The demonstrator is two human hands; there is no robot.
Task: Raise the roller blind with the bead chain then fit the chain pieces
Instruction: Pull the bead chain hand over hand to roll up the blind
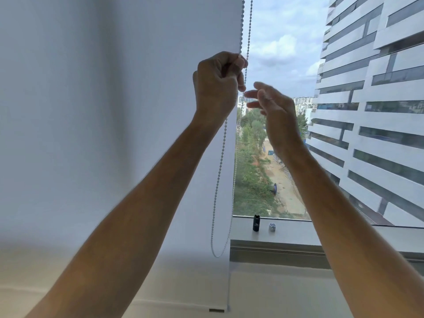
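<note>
A white roller blind covers the left part of the window, its bottom bar low near the wall. A bead chain hangs in two strands along the blind's right edge and loops at the bottom. My left hand is fisted around one strand of the chain at about head height. My right hand hovers just to the right with fingers apart, blurred, touching or nearly touching the other strand. On the sill stand a small black cylindrical piece and a small white piece.
The grey window sill runs along the bottom of the uncovered glass. Outside are a tall white building, trees and a dirt road far below. A pale wall lies under the sill.
</note>
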